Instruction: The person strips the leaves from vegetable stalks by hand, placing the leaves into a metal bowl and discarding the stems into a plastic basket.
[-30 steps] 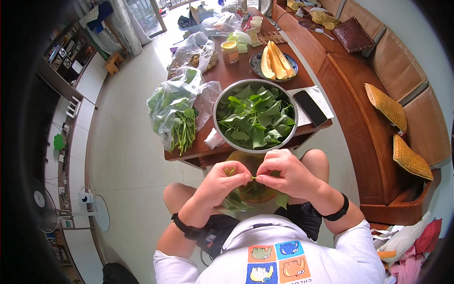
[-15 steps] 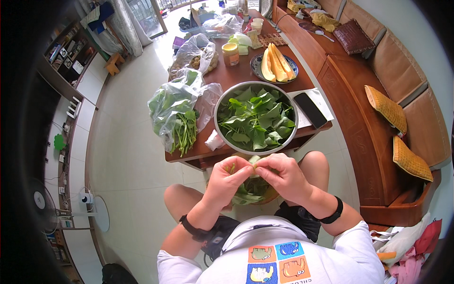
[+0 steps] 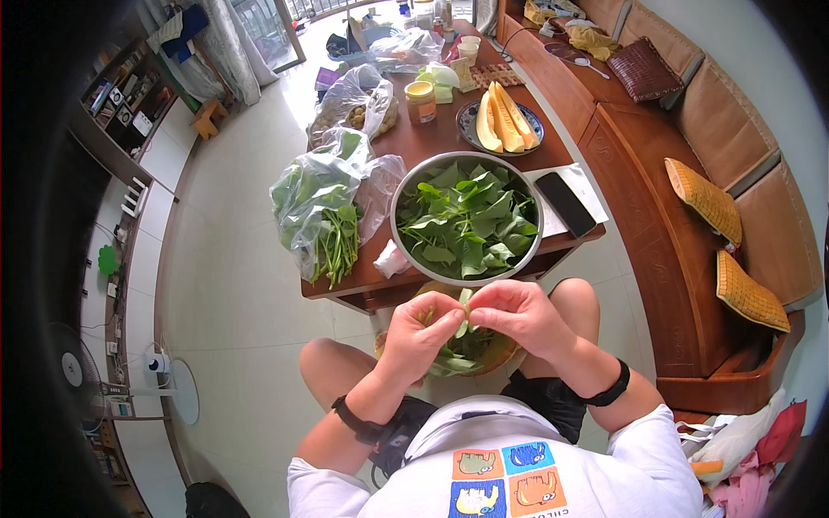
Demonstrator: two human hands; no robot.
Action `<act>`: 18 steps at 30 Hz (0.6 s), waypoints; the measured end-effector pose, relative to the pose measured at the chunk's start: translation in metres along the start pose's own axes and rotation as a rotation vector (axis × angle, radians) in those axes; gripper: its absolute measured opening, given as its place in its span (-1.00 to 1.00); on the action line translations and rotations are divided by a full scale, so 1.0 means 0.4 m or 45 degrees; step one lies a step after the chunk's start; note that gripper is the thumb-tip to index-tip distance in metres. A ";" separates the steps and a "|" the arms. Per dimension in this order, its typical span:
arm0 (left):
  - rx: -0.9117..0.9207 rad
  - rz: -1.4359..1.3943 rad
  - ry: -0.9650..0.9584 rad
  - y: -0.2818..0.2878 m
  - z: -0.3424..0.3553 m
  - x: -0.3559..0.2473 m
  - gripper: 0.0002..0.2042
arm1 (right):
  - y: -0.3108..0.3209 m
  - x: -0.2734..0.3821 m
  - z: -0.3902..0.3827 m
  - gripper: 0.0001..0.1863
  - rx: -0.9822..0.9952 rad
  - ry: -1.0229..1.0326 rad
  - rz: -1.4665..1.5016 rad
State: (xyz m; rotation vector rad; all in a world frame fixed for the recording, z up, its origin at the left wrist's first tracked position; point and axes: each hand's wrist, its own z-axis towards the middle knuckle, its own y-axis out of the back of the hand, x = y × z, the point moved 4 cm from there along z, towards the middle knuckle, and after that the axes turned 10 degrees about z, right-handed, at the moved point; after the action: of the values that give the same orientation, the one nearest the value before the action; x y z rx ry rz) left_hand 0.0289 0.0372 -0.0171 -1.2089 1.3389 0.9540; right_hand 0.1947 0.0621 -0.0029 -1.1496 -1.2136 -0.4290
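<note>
My left hand (image 3: 421, 335) and my right hand (image 3: 522, 318) meet in front of me, thumbs and forefingers pinched on a slender green stem with a pale leaf (image 3: 466, 300) standing up between them. Some short green bits show inside the curled left fingers. Beneath both hands is a yellowish-orange container (image 3: 496, 358) holding green leaves and scraps. Just beyond them, on the wooden table (image 3: 397, 278), a large steel bowl (image 3: 534, 231) is heaped with green leaves. Left of it lies a clear plastic bag (image 3: 302, 186) of leafy stalks, their stems poking out.
Also on the table are a black phone (image 3: 563, 203) on paper, a plate of yellow melon slices (image 3: 505, 121), a jar (image 3: 420, 104) and bagged round produce (image 3: 354, 99). A wooden bench with cushions (image 3: 704, 198) runs along the right. A fan (image 3: 73, 371) stands at left.
My hands have shifted slightly from one second ago, with fingertips a little closer. The pinched piece was horizontal; a pale leaf now stands upright between the fingers.
</note>
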 end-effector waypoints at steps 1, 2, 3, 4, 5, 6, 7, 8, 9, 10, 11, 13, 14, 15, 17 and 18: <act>-0.007 0.004 -0.030 -0.003 0.000 -0.003 -0.94 | 0.001 -0.004 0.000 -0.86 0.001 0.000 0.000; -0.013 0.007 -0.060 -0.006 0.000 -0.006 -0.95 | 0.003 -0.008 0.002 -0.86 0.026 0.020 0.025; -0.012 0.008 -0.060 -0.010 0.000 -0.010 -0.95 | 0.005 -0.011 0.004 -0.86 0.048 0.041 0.053; -0.005 0.024 -0.081 -0.014 -0.001 -0.019 -0.94 | 0.007 -0.014 0.005 -0.86 0.047 0.042 0.053; 0.003 0.040 -0.103 -0.016 -0.002 -0.027 -0.94 | 0.009 -0.016 0.006 -0.88 0.051 0.044 0.083; 0.005 0.041 -0.102 -0.016 -0.004 -0.031 -0.94 | 0.011 -0.018 0.007 -0.90 0.055 0.045 0.113; -0.008 0.134 -0.113 -0.015 -0.006 -0.036 -0.95 | 0.013 -0.020 0.008 -0.91 0.059 0.047 0.142; -0.019 0.228 -0.125 -0.014 -0.007 -0.037 -0.95 | 0.016 -0.022 0.009 -0.91 0.056 0.048 0.142; -0.021 0.228 -0.125 -0.014 -0.009 -0.035 -0.95 | 0.024 -0.021 0.009 -0.93 -0.002 0.076 0.115; -0.033 0.259 -0.134 -0.013 -0.011 -0.031 -0.95 | 0.031 -0.018 0.009 -0.94 -0.060 0.104 0.088; -0.043 0.289 -0.143 -0.013 -0.012 -0.024 -0.95 | 0.030 -0.010 0.008 -0.94 -0.059 0.104 0.088; -0.044 0.311 -0.170 -0.007 -0.013 -0.006 -0.95 | 0.040 0.012 0.007 -0.94 -0.187 0.102 0.216; -0.039 0.335 -0.141 -0.002 -0.014 0.002 -0.95 | 0.050 0.016 0.009 -0.92 -0.170 0.139 0.197; -0.034 0.358 -0.110 0.004 -0.016 0.012 -0.95 | 0.057 0.024 0.008 -0.92 -0.170 0.139 0.197; -0.049 0.357 -0.077 0.023 -0.019 0.035 -0.95 | 0.062 0.043 0.001 -0.92 -0.165 0.095 0.279; -0.062 0.357 -0.045 0.033 -0.019 0.047 -0.95 | 0.061 0.054 -0.004 -0.91 -0.203 0.091 0.266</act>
State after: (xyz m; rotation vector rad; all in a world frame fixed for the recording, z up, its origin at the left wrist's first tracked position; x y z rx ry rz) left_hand 0.0156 0.0294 -0.0358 -1.0520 1.4897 1.2055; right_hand 0.2225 0.0771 0.0052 -1.3715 -0.9989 -0.4095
